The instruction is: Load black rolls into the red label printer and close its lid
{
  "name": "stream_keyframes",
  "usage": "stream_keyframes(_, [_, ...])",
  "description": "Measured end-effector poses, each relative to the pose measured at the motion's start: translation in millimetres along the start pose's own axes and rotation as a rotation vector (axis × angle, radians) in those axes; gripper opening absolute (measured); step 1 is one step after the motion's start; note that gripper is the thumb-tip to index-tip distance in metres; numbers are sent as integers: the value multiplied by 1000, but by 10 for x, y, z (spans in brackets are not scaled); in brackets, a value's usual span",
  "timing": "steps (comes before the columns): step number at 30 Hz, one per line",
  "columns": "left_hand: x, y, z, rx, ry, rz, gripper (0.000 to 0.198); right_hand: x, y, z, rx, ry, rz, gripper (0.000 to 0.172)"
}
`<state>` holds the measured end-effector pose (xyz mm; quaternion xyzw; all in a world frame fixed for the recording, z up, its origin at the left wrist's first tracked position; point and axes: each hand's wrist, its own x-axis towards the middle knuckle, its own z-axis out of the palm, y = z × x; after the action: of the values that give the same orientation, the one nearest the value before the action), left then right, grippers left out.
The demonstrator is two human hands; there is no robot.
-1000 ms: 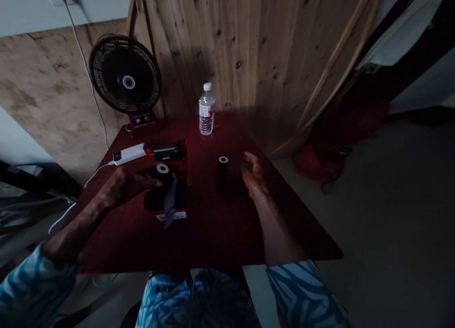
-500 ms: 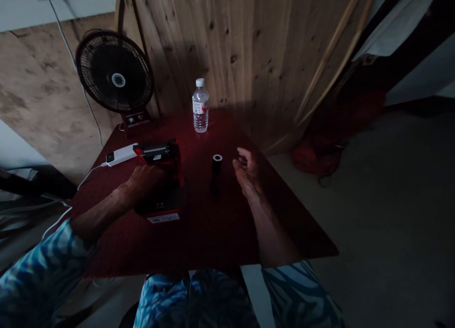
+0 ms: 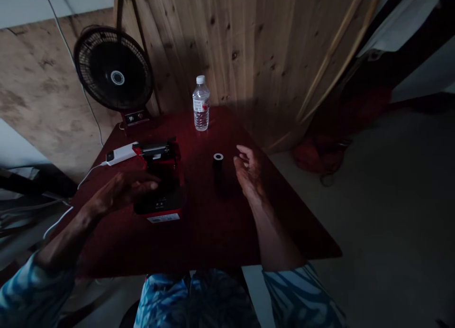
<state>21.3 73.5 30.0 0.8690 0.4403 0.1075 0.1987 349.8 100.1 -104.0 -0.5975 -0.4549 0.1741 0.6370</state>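
A small red and black printer [image 3: 161, 176] lies with its lid open on a dark red table [image 3: 213, 233]. My left hand [image 3: 121, 190] hovers just left of it, fingers stretched toward it and holding nothing. A dark paper roll [image 3: 218, 166] with a pale core stands upright at the table's middle. My right hand [image 3: 249, 174] rests just right of that roll, fingers loosely curled and apart, not touching it.
A black desk fan [image 3: 113, 71] stands at the table's back left, a water bottle [image 3: 201, 104] at the back middle. A white power adapter [image 3: 121, 153] with its cable lies behind the printer. Wooden boards lean on the wall; red cloth lies on the floor at right.
A second before, my left hand held a roll with a trailing strip over the printer. It pressed down into the printer, then drew back to the left, empty. The right hand barely moved.
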Motion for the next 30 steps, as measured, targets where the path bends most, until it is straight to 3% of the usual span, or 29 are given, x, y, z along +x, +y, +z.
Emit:
stream_keyframes(3, [-225, 55, 83, -46, 69, 24, 33, -28, -47, 7, -9, -22, -29, 35])
stream_keyframes(8, [-265, 99, 232, -21, 214, 116, 26, -42, -100, -10, -57, 15, -150, 31])
stream_keyframes(15, [-428, 168, 301, 242, 308, 314, 24, -156, -260, 60, -88, 96, -336, 27])
stream_keyframes(17, [-477, 173, 340, 309, 294, 325, 22, -206, -372, 172, -16, 29, -348, 26])
stream_keyframes(23, [-510, 200, 416, 350, 309, 281, 21, -92, -758, 730, 219, -405, -201, 43])
stream_keyframes(27, [-534, 257, 404, 308, 335, 300, 20, 1, -844, 1010, 201, -551, -79, 52])
stream_keyframes(30, [-568, 284, 388, 281, 313, 299, 23, -85, -869, 999, 198, -572, -26, 57])
